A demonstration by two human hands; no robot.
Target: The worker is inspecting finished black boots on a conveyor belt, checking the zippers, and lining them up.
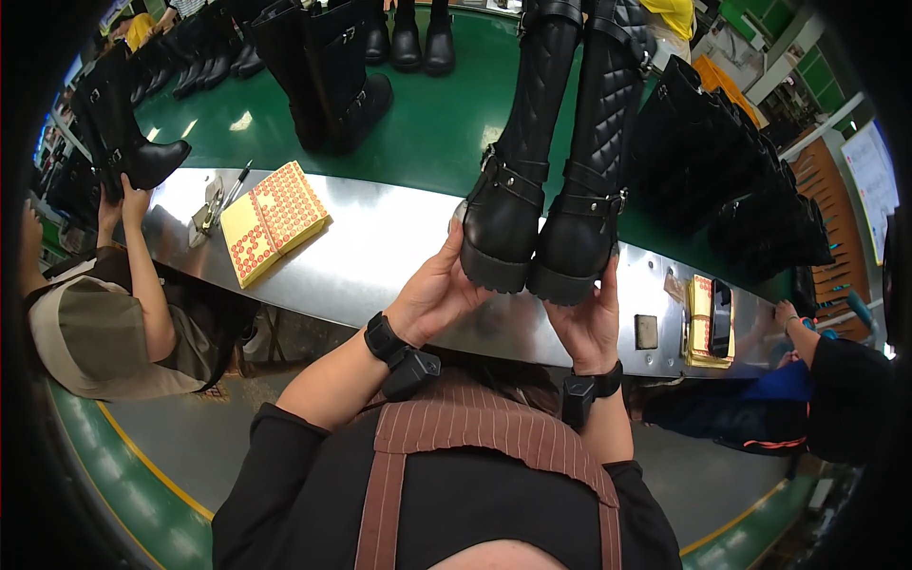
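I hold a pair of tall black boots side by side above the metal edge of the bench, their rounded foot ends and ridged soles toward me. Around the foot of the left boot (502, 223) curls my left hand (442, 285), thumb up along its outer side. My right hand (591, 318) grips the right boot (577, 228) low on its outer side, with fingers partly hidden beneath the sole. Both boots have quilted shafts, buckled straps and small metal studs. Their upper ends run out toward the top of the view.
Yellow sheets of red round stickers (275, 223) lie left, beside a pen (237, 180). At right are a small dark block (646, 332) and a phone (722, 318) on yellow sheets. More black boots (328, 85) stand on the green belt (427, 133). Co-workers flank me; the left one handles a boot (133, 133).
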